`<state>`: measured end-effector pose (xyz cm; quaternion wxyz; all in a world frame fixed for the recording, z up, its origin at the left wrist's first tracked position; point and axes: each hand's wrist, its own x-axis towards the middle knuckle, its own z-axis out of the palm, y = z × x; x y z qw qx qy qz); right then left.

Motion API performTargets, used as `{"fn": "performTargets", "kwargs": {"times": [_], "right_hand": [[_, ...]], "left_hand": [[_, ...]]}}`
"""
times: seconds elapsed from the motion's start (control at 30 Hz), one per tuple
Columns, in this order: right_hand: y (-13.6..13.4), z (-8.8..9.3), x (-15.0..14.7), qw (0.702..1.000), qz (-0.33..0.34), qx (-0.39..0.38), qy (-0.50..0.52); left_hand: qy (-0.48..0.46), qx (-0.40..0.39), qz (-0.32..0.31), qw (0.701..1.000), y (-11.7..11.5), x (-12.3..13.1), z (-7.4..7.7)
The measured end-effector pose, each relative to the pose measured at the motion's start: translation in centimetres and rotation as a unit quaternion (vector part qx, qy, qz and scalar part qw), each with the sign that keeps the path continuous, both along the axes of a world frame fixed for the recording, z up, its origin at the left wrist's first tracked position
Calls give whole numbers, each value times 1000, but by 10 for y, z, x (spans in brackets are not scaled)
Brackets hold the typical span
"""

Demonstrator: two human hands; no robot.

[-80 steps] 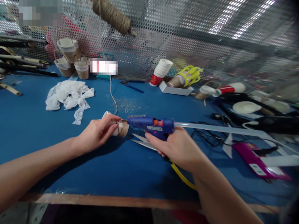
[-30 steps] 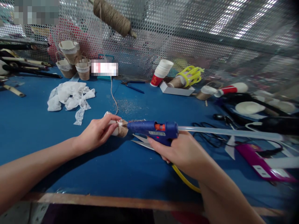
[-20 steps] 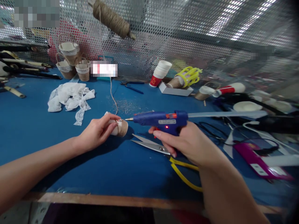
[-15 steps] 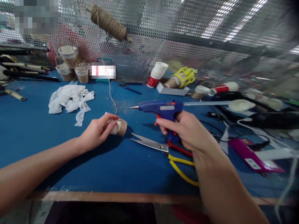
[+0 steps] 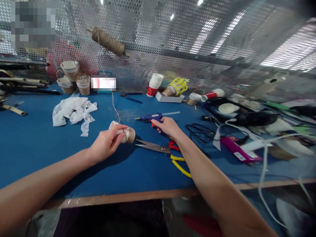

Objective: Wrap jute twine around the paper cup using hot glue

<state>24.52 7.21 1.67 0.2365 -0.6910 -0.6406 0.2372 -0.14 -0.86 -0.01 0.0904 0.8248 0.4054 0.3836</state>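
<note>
My left hand [image 5: 106, 143] is wrapped round a small paper cup [image 5: 127, 134] partly wound with jute twine, lying on its side on the blue table [image 5: 37, 141]. A strand of twine [image 5: 114, 105] runs from the cup up to a spool [image 5: 108, 41] on the mesh wall. My right hand [image 5: 166, 126] reaches forward and rests on the handle of a blue glue gun [image 5: 149, 116] standing on the table, nozzle pointing left. Its fingers are curled at the grip. Scissors with yellow and red handles [image 5: 163, 151] lie between my arms.
White lace [image 5: 72, 109] lies at the left. Finished twine cups [image 5: 71, 77] stand by the perforated mesh wall [image 5: 172, 42]. A stack of paper cups [image 5: 154, 84], a yellow cage [image 5: 179, 85], a magenta flat thing [image 5: 237, 149], black scissors [image 5: 197, 131] and cables clutter the right.
My right hand drew the glue gun's nozzle away from the cup, carried it forward and set it down on the table. My left hand kept its hold on the cup.
</note>
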Motion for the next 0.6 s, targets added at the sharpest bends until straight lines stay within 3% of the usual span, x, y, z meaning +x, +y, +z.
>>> {"fn": "performTargets", "kwargs": {"times": [0.17,0.33,0.4,0.47,0.6], "right_hand": [[-6,11,-9,996,11,59,-62],[-40,41,-42,984,174,25,-26],[-52,49,-54,952,298,-53,48],[-59,51,-60,915,367,-124,113],[-57,44,-63,879,396,-168,208]], "left_hand": [[16,103,-51,993,-1,1,0],[76,179,-111,975,-6,2,4],[104,201,-146,963,-10,3,7],[126,200,-172,956,-14,5,10],[125,198,-199,952,-16,8,12]]}}
